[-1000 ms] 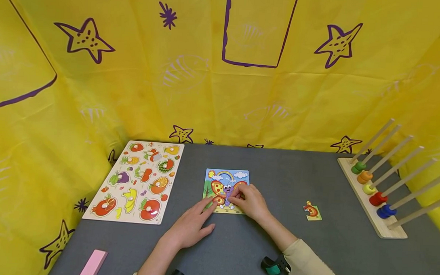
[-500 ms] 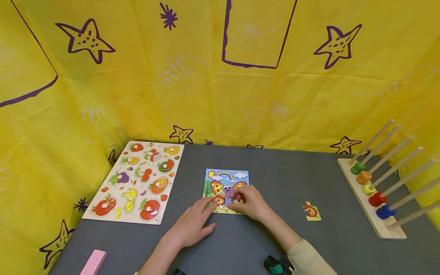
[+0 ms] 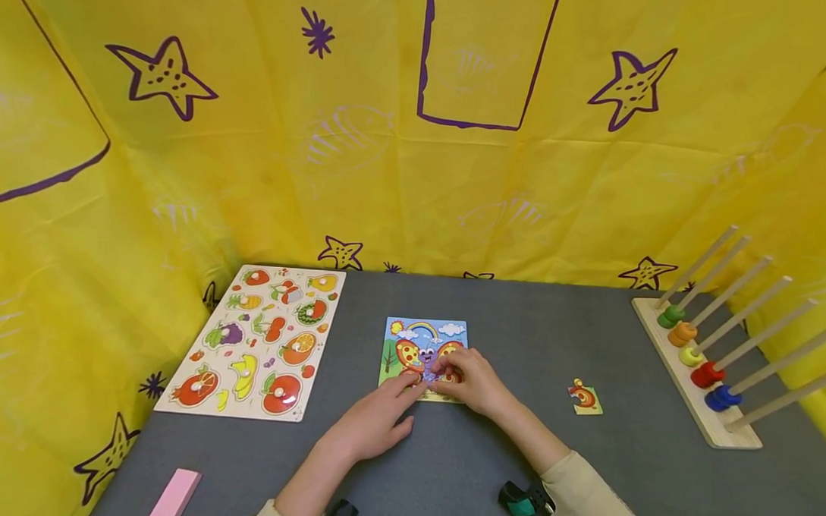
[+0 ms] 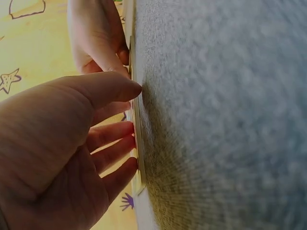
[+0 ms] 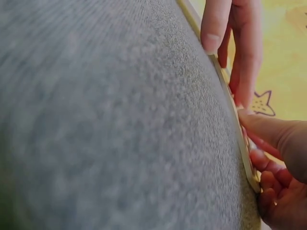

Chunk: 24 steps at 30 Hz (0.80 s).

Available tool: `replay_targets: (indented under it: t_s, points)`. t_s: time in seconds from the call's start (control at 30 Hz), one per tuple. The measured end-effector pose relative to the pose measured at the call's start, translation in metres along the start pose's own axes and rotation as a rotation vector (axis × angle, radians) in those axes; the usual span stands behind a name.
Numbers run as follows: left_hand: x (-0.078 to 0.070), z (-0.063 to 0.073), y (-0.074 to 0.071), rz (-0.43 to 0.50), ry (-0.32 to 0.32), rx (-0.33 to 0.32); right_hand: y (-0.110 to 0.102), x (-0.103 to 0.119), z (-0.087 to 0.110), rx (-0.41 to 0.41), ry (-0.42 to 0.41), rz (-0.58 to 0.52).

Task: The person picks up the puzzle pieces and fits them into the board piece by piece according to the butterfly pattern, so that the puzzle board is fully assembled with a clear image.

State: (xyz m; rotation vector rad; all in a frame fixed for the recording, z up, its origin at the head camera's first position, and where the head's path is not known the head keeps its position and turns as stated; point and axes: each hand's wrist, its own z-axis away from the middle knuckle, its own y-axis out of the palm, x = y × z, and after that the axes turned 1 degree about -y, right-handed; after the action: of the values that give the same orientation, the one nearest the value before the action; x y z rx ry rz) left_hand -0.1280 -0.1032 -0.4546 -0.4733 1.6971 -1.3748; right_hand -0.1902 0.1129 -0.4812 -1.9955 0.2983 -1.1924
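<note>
A small butterfly puzzle [image 3: 420, 330] with a sun and rainbow lies in the middle of the table. My right hand [image 3: 475, 383] covers its lower right part, thumb and forefinger pinching a puzzle piece at the butterfly's purple body; the piece is mostly hidden by the fingers. From the lower left, my left hand [image 3: 374, 422] reaches onto the puzzle with fairly straight fingers, their tips beside the right thumb. In the left wrist view the left hand's fingertips [image 4: 128, 165] touch the board's edge [image 4: 139, 167]. A loose puzzle piece [image 3: 587, 399] with an orange wing lies to the right.
A fruit peg puzzle board [image 3: 266, 344] lies at the left. A wooden stand [image 3: 689, 374] with upright rods and coloured rings is at the right. A pink block [image 3: 175, 496] sits near the front left. A yellow curtain [image 3: 388, 174] hangs behind the grey table.
My left hand has slid slightly right, its fingertips now close to the right thumb. The right thumb has shifted down a little over the puzzle. The loose piece stays put.
</note>
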Motion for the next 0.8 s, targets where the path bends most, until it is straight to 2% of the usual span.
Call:
replay_targets:
  t_s: [0.27, 0.53, 0.67, 0.8]
  points:
    - [-0.006, -0.003, 0.003, -0.056, 0.001, -0.044, -0.008, -0.004, 0.011, 0.008, -0.021, -0.04]
    - [-0.006, -0.003, 0.006, -0.077, -0.002, -0.082, -0.032, -0.016, 0.038, -0.13, 0.096, -0.151]
    - [-0.005, -0.003, 0.007, -0.061, -0.009, -0.093, -0.047, -0.027, 0.054, -0.156, 0.164, -0.14]
    - [-0.005, -0.003, 0.007, -0.053, -0.005, -0.088, -0.062, -0.035, 0.07, -0.198, 0.18, -0.113]
